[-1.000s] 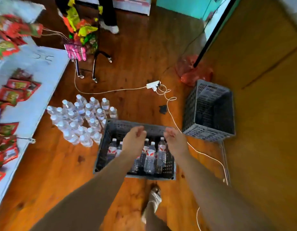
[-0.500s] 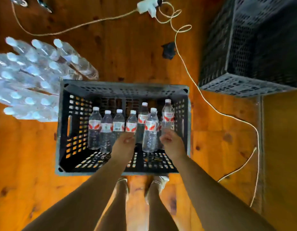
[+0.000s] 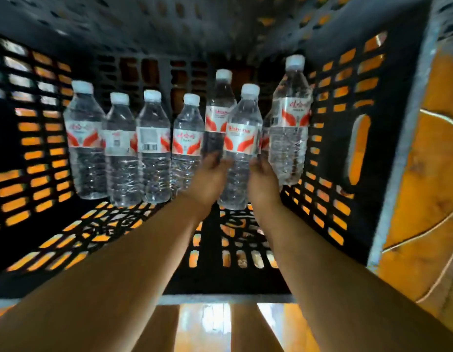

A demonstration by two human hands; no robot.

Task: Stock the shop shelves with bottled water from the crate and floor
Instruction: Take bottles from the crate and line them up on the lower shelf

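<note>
A black plastic crate (image 3: 408, 148) fills the view, seen from above. Several clear water bottles with white caps and red-and-white labels stand in a row across its far half, from the leftmost bottle (image 3: 84, 141) to the rightmost bottle (image 3: 290, 128). Both my arms reach down into the crate. My left hand (image 3: 207, 179) and my right hand (image 3: 263, 184) close in on either side of the front middle bottle (image 3: 242, 148), fingers curled against it. The fingertips are hidden behind the bottles.
The near half of the crate's slotted bottom (image 3: 233, 260) holds no bottles. Orange wooden floor (image 3: 439, 174) lies to the right, with a white cable (image 3: 423, 232) running across it. My legs stand just in front of the crate's near rim.
The camera has dropped much closer to the crate. Both hands moved deeper in and came together around the front middle bottle. The floor bottles and second crate left the view.
</note>
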